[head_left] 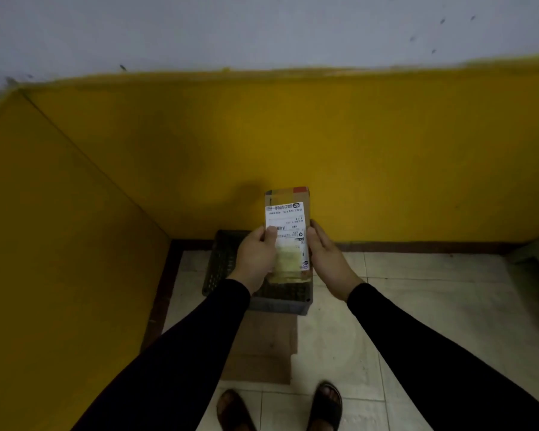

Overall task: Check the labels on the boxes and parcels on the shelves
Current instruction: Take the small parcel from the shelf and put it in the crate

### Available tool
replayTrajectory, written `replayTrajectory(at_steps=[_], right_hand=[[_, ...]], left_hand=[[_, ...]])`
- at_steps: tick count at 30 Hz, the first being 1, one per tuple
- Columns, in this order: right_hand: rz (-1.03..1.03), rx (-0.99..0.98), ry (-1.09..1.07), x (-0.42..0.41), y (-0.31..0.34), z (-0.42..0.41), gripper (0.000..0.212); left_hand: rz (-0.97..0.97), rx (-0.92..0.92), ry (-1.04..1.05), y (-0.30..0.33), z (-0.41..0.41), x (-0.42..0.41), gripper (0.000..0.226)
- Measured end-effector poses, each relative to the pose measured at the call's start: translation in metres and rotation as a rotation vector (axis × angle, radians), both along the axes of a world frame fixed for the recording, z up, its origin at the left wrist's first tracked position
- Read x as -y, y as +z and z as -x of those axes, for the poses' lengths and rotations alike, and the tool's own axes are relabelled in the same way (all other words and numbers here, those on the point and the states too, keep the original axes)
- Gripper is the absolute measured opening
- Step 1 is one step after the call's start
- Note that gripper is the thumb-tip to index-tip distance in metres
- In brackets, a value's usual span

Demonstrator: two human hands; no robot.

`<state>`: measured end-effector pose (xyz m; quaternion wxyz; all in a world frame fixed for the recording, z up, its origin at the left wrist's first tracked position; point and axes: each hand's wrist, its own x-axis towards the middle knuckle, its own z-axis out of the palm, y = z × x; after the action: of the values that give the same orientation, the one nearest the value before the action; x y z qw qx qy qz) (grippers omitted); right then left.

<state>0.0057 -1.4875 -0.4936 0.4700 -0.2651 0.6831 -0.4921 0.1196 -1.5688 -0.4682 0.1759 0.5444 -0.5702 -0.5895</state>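
One parcel [288, 231] is mid-check: the left hand [257, 259] pinches its edge, the right hand [325, 259] grips the other side, label [288, 225] facing up, above a crate [224, 262] on the floor. No shelves are visible, so remaining parcels cannot be judged.

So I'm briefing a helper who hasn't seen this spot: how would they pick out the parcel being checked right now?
Face the yellow-painted wall; a dark perforated plastic crate sits on the floor at its foot. Above the crate, the left hand and right hand hold a slim brown cardboard box. It alone carries a white printed shipping label.
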Motion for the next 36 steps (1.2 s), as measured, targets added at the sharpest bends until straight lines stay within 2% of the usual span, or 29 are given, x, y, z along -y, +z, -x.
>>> replayTrajectory(at_steps=[2, 3, 8, 11, 16, 19, 23, 26, 33, 36], right_hand=[[-0.08, 0.002, -0.028, 0.021, -0.052, 0.005, 0.078], [-0.105, -0.018, -0.028, 0.032, -0.081, 0.008, 0.082], [-0.231, -0.076, -0.213, 0.053, -0.22, 0.03, 0.058], [-0.228, -0.185, -0.229, 0.051, -0.308, 0.051, 0.048], [-0.25, -0.339, -0.185, 0.063, -0.434, 0.077, 0.057], [-0.144, -0.435, -0.136, 0.073, -0.486, 0.089, 0.051], [-0.085, -0.555, -0.095, 0.09, -0.523, 0.105, 0.057], [-0.057, -0.577, -0.065, 0.098, -0.534, 0.114, 0.059], [-0.027, -0.614, -0.013, 0.103, -0.547, 0.113, 0.058], [-0.026, -0.62, -0.001, 0.103, -0.548, 0.113, 0.056]], left_hand=[[-0.033, 0.009, -0.023, -0.052, 0.007, 0.025, 0.023], [-0.041, 0.007, -0.029, -0.081, 0.01, 0.038, 0.025], [-0.088, 0.074, -0.069, -0.245, 0.017, 0.082, 0.03], [-0.098, 0.1, -0.087, -0.357, 0.028, 0.096, 0.032], [-0.106, 0.19, -0.118, -0.507, 0.053, 0.104, 0.035], [-0.112, 0.185, -0.12, -0.578, 0.072, 0.106, 0.034], [-0.122, 0.233, -0.111, -0.646, 0.095, 0.113, 0.036], [-0.179, 0.248, -0.101, -0.673, 0.111, 0.119, 0.043], [-0.189, 0.29, -0.091, -0.692, 0.133, 0.124, 0.038], [-0.161, 0.377, -0.138, -0.701, 0.133, 0.13, 0.036]])
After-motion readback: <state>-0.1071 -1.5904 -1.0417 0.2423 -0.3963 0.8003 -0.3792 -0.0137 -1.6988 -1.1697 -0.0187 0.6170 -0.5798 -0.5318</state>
